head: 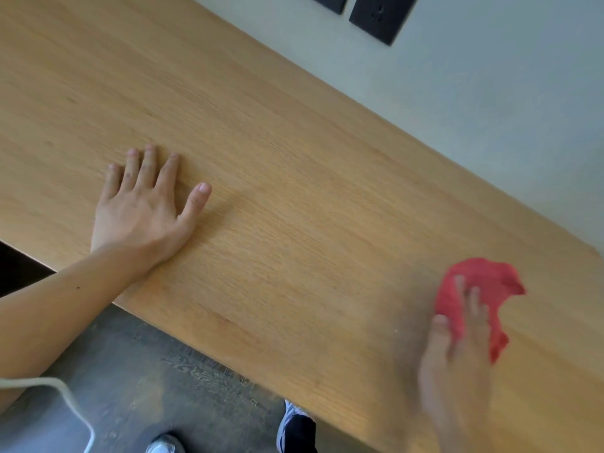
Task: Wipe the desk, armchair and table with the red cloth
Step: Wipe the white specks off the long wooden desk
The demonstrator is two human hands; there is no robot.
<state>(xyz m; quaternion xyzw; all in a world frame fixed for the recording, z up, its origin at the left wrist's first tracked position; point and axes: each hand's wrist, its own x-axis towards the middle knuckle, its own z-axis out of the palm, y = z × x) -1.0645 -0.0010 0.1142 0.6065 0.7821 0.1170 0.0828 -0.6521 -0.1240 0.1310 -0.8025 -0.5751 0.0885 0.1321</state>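
Note:
A light wooden desk (294,191) fills most of the view, running from upper left to lower right. My left hand (143,207) lies flat on it near its front edge, fingers spread, holding nothing. My right hand (457,361) is at the lower right, blurred, pressing the crumpled red cloth (480,295) against the desktop. The cloth sticks out beyond my fingers toward the desk's far edge.
A pale wall (490,93) borders the desk's far edge, with two dark wall plates (379,14) at the top. Below the front edge lies dark floor (183,371), my shoes (294,426) and a white cable (65,397) at the lower left.

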